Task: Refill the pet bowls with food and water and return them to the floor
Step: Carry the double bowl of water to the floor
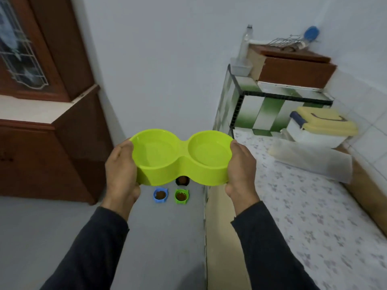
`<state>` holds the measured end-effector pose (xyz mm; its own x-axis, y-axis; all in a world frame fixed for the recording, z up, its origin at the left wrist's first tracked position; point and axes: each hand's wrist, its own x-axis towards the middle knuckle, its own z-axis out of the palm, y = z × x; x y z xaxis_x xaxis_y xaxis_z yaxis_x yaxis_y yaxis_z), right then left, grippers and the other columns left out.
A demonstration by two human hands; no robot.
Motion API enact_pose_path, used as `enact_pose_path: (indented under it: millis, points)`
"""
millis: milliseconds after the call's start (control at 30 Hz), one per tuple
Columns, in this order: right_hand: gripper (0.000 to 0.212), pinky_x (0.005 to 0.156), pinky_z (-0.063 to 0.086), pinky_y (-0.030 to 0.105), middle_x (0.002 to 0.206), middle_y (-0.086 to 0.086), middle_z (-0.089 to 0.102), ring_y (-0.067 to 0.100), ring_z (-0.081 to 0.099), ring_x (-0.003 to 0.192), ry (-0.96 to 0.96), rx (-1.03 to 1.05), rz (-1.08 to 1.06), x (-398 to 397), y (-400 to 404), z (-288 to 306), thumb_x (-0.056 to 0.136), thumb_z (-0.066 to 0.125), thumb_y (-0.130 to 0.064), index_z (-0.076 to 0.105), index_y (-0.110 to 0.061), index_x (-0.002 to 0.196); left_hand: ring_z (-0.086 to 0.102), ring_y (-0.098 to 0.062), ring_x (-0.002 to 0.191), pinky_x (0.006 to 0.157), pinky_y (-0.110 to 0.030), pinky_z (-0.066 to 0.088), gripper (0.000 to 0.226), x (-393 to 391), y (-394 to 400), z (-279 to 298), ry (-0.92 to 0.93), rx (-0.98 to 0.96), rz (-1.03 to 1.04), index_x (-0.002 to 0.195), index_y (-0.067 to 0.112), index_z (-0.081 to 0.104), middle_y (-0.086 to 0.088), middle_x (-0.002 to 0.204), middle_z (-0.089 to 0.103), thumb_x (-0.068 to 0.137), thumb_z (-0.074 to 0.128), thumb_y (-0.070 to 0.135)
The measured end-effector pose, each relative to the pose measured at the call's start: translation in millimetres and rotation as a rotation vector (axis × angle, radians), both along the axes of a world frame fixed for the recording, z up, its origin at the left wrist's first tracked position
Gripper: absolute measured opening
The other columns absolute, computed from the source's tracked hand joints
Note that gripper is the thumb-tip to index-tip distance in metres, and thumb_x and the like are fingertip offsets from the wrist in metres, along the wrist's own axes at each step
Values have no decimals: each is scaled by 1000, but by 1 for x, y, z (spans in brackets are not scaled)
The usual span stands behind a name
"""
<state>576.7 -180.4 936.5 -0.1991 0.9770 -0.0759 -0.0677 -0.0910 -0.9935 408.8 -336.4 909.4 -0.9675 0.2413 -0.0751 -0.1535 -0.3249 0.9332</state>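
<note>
No brand, label or legible writing is seen on any item. At the far left a dark brown wooden cabinet (52,130) with a leaded glass door is set against the pale wall. The left hand (121,174) is curled round the left end of a lime-green plastic double pet bowl (181,158), which is held in the air above the grey floor (167,237) with its long axis running left to right and both round wells facing up; whether the wells hold anything cannot be told. Below it, on the floor, a small blue bowl (160,195) and a small green bowl (181,196) of brown kibble are placed side by side, with a dark bowl (182,181) just behind. The right hand (240,172) is wrapped round the bowl's right end. At the right, a floral-patterned counter (303,206) is topped by a white lidded box (318,130).
</note>
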Motion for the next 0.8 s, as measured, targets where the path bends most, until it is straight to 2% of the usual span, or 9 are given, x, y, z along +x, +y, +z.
enact_pose_path:
  millis: [67,200,333,433,567,667,800]
  points:
    - [12,98,48,37,99,-22,61,16,59,110,-2,1,36,-22,14,-1,102,54,-28,65,-33,100,66,-30,118,103,-58,51,21,-16,7,-2,-6,-2,17,110,23,74,-6,120,73,101,55,27]
    - [15,103,49,45,107,-18,65,15,61,111,-23,-14,112,-70,36,-9,99,55,-35,67,-38,90,64,-30,119,104,-58,51,19,-52,18,-7,-27,-12,64,104,28,73,-6,123,71,102,54,29]
    - [14,104,49,45,106,-20,65,14,61,110,-35,-23,173,-123,54,-18,99,55,-36,66,-39,91,67,-27,116,101,-60,52,21,-95,28,-16,-45,-9,99,108,33,74,0,121,73,99,56,36]
    - [14,102,50,44,109,-16,68,16,62,111,-35,-32,206,-167,65,-25,98,56,-38,68,-38,90,66,-24,116,102,-55,52,19,-132,36,-20,-41,-14,141,104,34,73,2,121,72,103,54,33]
    - [17,100,51,41,108,-15,69,13,63,109,-45,-43,233,-224,77,-33,98,55,-39,69,-39,89,65,-23,117,101,-51,53,20,-184,45,-25,-31,-31,168,107,32,72,1,122,71,104,52,31]
    - [18,93,48,33,104,-18,66,10,61,106,-32,-66,247,-262,83,-36,102,54,-33,66,-36,89,66,-19,115,96,-42,55,21,-220,50,-27,-5,-34,192,116,26,70,3,120,71,106,52,27]
    - [16,91,49,32,108,-14,68,10,62,106,-28,-85,263,-316,90,-43,103,54,-33,67,-34,94,68,1,97,76,-17,54,23,-271,59,-30,23,-51,205,122,20,67,9,113,70,107,49,22]
